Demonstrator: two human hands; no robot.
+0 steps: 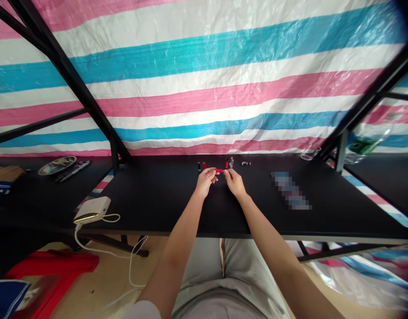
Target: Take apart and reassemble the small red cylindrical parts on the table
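Between my two hands is a short red pen part [219,170], lying roughly level just above the black table [164,190]. The fingers of my left hand [205,180] pinch its left end, and those of my right hand [234,180] close on its right end. Behind my left hand stand a black pen cap [199,166] and a red pen cap [204,165]. Just beyond my right hand are a red and black pen piece [227,163] and some clear pen parts [231,162]. Several small shiny pieces [246,163] lie to their right.
A clear cup [310,153] is at the back right, with a pixelated flat object [290,190] nearer. A white box [93,209] with a cable sits at the left edge. Another person's hand [7,173], a metal dish [57,165] and pens [74,171] are farther left.
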